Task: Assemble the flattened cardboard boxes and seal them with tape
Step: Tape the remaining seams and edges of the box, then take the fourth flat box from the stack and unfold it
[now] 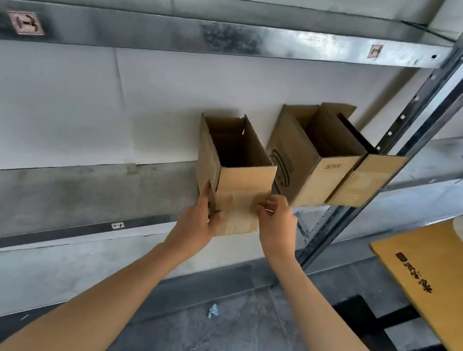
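Small box (241,183), erected with its top open, is standing just left of the larger open box (314,174). Left hand (200,219) is gripping its lower left corner; right hand (276,223) is pinching its lower right edge. Judged step: positioning the assembled box. Next move is needing tape, none visible.

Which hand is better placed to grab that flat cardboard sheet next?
Right, probably. The flat cardboard lies on that side, nearest the right hand, which only pinches the small box at its front edge. The left hand grips its lower left corner and could steady it.
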